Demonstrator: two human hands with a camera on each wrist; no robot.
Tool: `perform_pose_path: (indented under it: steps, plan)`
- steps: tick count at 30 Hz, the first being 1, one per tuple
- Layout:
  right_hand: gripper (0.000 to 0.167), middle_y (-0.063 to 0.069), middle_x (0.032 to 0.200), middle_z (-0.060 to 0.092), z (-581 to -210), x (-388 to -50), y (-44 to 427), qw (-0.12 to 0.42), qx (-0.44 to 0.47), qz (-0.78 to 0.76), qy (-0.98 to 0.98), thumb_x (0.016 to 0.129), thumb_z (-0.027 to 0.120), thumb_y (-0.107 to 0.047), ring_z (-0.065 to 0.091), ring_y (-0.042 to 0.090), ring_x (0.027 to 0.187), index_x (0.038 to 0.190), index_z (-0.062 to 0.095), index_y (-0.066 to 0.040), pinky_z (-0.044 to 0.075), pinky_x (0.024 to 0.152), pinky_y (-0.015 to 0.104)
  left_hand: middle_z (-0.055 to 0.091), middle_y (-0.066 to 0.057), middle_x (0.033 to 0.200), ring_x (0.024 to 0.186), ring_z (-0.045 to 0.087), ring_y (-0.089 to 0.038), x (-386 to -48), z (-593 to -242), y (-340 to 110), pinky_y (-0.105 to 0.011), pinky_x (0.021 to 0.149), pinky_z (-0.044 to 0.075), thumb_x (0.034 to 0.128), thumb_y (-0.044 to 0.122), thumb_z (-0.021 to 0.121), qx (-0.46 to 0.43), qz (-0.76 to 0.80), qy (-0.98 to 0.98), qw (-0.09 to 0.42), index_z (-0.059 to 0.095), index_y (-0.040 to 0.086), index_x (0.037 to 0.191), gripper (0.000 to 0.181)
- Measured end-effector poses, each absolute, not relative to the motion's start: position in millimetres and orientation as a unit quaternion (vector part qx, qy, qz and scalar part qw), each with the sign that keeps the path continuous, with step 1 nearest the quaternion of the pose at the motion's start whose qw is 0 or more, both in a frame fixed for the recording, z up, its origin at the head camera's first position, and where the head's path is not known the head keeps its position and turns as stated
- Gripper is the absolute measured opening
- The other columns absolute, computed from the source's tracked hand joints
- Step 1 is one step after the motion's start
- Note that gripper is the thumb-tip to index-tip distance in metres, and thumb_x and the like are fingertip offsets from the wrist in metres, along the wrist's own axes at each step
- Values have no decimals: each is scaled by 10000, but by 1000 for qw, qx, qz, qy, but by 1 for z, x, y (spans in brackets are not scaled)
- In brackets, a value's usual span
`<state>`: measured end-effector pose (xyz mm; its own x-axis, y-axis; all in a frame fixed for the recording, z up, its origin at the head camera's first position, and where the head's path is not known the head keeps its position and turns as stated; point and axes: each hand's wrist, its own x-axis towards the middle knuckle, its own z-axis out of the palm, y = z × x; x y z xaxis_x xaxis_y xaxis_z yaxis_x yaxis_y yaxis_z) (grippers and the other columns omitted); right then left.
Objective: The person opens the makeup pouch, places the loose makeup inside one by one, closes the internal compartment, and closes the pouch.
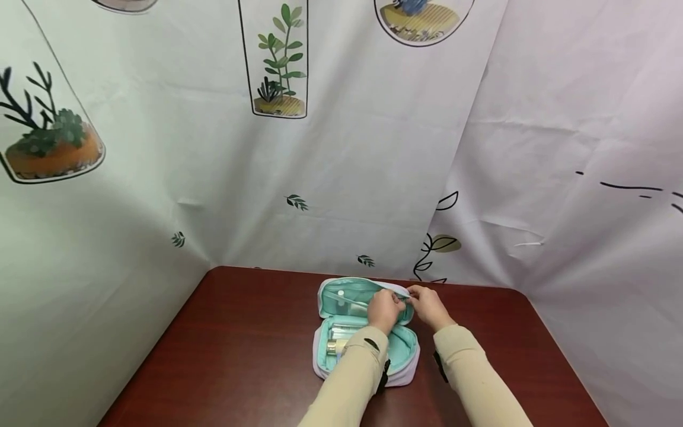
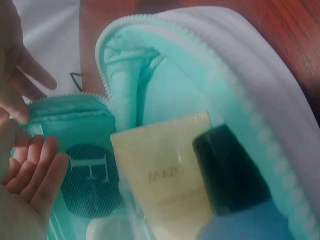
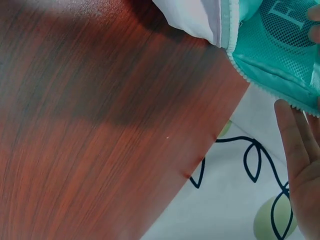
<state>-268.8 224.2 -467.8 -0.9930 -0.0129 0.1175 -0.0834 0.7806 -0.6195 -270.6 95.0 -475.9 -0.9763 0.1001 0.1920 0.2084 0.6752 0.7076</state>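
Note:
A lilac toiletry bag [image 1: 408,373] with a mint lining lies unzipped, its lid [image 1: 321,296] folded back toward the wall. Inside the lid is a mint mesh pocket [image 2: 90,180] with a white letter on a dark patch. My left hand [image 1: 385,309] has curled fingers and pinches the zipper at the pocket's right end; the pull itself is too small to make out. Beside it, my right hand [image 1: 428,305] pinches the lid's right corner. A cream tube [image 2: 160,175] and a black cap [image 2: 230,170] lie in the bag's lower half, with a gold-capped bottle [image 1: 333,347].
The bag stands near the far edge of a dark red wooden table [image 1: 229,356]. White printed cloth [image 1: 341,160] hangs behind and at both sides. Small bottles [image 1: 341,296] show through the pocket's mesh.

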Motion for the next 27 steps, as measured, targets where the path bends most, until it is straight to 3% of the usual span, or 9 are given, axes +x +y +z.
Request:
perform_pose_path:
  steps: [27]
  plan:
    - [211, 194, 1040, 630, -469, -270, 225, 55, 10, 331, -942, 879, 571, 15, 598, 250, 839, 1082, 619, 49, 495, 700, 388, 497, 37, 525, 461, 413, -97, -274, -471, 50, -253, 460, 342, 804, 115, 698, -96, -410, -907, 25, 546, 123, 558, 289]
